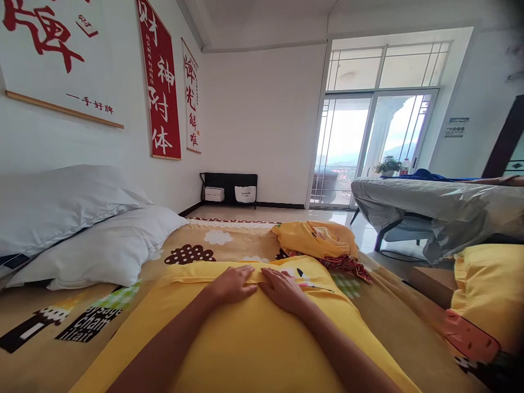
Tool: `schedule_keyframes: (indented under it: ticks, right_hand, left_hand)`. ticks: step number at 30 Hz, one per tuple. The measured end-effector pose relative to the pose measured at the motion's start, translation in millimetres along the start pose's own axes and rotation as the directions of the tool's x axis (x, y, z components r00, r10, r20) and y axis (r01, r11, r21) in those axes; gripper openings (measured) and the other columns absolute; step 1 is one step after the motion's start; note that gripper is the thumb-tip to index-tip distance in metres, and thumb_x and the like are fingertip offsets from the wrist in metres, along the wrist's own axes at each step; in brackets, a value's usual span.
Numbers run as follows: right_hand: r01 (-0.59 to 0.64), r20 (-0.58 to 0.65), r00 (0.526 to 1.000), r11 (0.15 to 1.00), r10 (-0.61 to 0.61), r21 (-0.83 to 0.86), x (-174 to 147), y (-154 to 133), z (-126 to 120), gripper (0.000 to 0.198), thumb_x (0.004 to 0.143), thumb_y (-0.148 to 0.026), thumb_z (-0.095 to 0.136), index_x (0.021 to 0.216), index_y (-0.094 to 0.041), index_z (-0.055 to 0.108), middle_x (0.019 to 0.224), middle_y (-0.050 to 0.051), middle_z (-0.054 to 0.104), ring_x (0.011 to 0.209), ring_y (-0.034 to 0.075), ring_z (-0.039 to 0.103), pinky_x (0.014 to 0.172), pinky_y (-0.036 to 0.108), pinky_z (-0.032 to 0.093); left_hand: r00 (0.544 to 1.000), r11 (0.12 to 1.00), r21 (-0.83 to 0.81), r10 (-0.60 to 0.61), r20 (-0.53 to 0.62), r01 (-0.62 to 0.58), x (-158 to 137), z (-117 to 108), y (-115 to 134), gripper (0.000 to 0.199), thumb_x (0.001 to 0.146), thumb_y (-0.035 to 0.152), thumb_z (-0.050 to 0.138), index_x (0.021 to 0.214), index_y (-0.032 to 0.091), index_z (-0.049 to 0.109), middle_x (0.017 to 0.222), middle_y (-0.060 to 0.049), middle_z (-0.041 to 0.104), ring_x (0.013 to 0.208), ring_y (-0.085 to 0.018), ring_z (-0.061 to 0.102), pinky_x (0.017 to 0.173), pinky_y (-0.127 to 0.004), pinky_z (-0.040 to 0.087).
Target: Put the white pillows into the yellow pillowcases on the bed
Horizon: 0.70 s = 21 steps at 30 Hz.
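Observation:
Yellow pillowcase cloth with a partly covered cartoon print is spread out in front of me on the bed. Across its far edge, where the fabric forms a folded band, my left hand lies flat with its fingers stretched to the right. My right hand rests close beside it, fingers extended and palm down on the same band. The fingertips of both hands almost meet. I cannot tell whether the pillowcase has a pillow inside. Just beyond lies a crumpled yellow cloth with a red plaid part.
White pillows are stacked at the left on the patterned bedsheet. Another yellow pillow is at the right edge, near a cardboard box. A plastic-covered table stands behind, with a person's arm over it.

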State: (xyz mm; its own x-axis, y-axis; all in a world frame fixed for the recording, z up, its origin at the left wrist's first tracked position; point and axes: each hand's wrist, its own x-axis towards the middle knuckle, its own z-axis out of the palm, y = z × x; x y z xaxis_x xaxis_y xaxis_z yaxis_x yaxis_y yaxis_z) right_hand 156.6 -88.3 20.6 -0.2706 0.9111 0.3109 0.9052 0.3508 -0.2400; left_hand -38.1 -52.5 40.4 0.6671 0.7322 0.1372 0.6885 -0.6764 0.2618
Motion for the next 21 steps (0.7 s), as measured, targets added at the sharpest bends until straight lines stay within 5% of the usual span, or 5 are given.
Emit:
schedule_keyframes:
  ticks: [5, 21]
  right_hand:
    - [-0.036, 0.045, 0.998, 0.998, 0.034, 0.047, -5, 23, 11, 0.045, 0.094, -0.035, 0.035, 0.130, -0.017, 0.055, 0.137, 0.009, 0.053, 0.130, 0.022, 0.044, 0.109, 0.042, 0.031]
    - [-0.004, 0.125, 0.992, 0.998, -0.004, 0.066, -16, 48, 5, 0.051, 0.095, -0.038, 0.027, 0.139, -0.021, 0.048, 0.144, 0.005, 0.043, 0.135, 0.021, 0.038, 0.112, 0.045, 0.028]
  left_hand:
    - [1.000, 0.999, -0.036, -0.007, 0.016, 0.008, 2, 27, -7, 0.056, 0.094, 0.045, 0.027, 0.140, 0.017, 0.045, 0.149, -0.007, 0.038, 0.139, -0.021, 0.032, 0.115, -0.040, 0.022]
    - [0.997, 1.000, -0.015, 0.003, 0.075, -0.002, 1, 24, -13, 0.050, 0.095, 0.031, 0.027, 0.142, 0.022, 0.041, 0.151, -0.004, 0.035, 0.140, -0.017, 0.030, 0.116, -0.041, 0.020]
